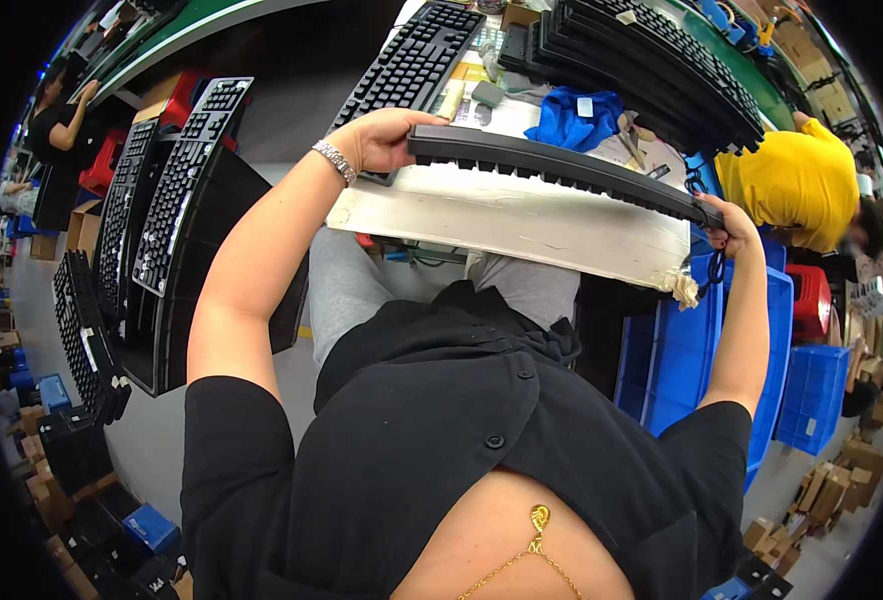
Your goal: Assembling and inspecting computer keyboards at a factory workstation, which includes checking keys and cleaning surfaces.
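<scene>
A black keyboard [561,168] is held up on its long edge over the near side of the workbench, its keys turned toward me. My left hand [389,140] grips its left end, thumb along the top edge. At the other end my right hand [733,228] has its fingers wrapped round the corner, next to a black cable [713,270] that hangs in loops. Beyond my left hand, another keyboard [413,62] lies slanted on the bench. A blue cloth [575,118] with a white tag lies just behind the held keyboard.
Stacked keyboards [641,75] fill the bench's back right. The white bench edge [501,215] crosses before my lap. Leaning keyboards [189,180] stand at my left. Blue crates [666,345] sit at my right, near a person in a yellow shirt [791,190]. Another person [56,115] is far left.
</scene>
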Motion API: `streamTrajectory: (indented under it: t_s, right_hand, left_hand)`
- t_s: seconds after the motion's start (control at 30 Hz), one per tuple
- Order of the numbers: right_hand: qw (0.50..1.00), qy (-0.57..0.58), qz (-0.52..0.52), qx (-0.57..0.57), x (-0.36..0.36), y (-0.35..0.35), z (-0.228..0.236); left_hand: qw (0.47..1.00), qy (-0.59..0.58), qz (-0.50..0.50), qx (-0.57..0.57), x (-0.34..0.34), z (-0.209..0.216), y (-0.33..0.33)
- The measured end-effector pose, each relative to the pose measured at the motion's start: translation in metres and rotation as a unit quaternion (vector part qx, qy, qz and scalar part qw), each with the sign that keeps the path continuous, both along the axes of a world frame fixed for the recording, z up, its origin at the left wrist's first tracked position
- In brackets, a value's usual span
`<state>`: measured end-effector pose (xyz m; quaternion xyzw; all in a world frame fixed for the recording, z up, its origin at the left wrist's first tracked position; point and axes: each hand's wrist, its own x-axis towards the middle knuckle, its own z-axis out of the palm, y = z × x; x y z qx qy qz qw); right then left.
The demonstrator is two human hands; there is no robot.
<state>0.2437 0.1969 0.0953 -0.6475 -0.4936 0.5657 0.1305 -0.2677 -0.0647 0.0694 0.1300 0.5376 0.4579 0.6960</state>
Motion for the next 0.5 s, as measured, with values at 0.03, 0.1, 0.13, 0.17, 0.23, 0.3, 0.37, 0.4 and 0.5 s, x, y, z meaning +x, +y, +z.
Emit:
streamTrajectory:
  t_s: [0.03,0.1,0.13,0.17,0.23,0.3,0.37,0.4,0.5]
  right_hand:
    - [1.0,-0.007,-0.001,0.008,-0.003,-0.001,0.003]
    - [1.0,-0.011,0.001,0.015,-0.005,-0.002,0.004]
    - [1.0,-0.011,0.016,0.009,-0.002,-0.003,0.006]
    - [0.999,-0.012,0.029,0.004,0.001,-0.005,0.009]
    - [0.998,-0.015,0.053,-0.004,0.005,-0.009,0.011]
    - [0.999,-0.025,0.045,-0.006,0.016,-0.013,0.01]
    - [0.999,-0.038,0.037,0.001,0.002,-0.008,0.01]
    - [0.999,-0.045,0.03,0.002,-0.006,-0.005,0.008]
    - [0.999,-0.044,0.007,-0.008,-0.012,-0.008,0.011]
  left_hand:
    - [1.0,-0.02,0.002,0.0,-0.001,-0.005,-0.002]
    - [0.999,-0.039,0.008,0.0,-0.003,-0.009,-0.005]
    - [0.999,-0.03,0.013,-0.003,0.0,-0.011,-0.003]
    - [1.0,-0.023,0.017,-0.005,0.004,-0.011,-0.001]
    - [1.0,-0.008,0.023,-0.007,0.008,-0.011,0.001]
    - [0.999,0.001,0.043,-0.014,0.03,0.018,-0.004]
    - [0.999,-0.039,0.004,0.008,0.008,-0.008,-0.011]
    - [0.997,-0.074,-0.023,0.017,-0.005,-0.019,-0.012]
    - [0.998,-0.058,-0.018,0.011,-0.004,-0.02,-0.018]
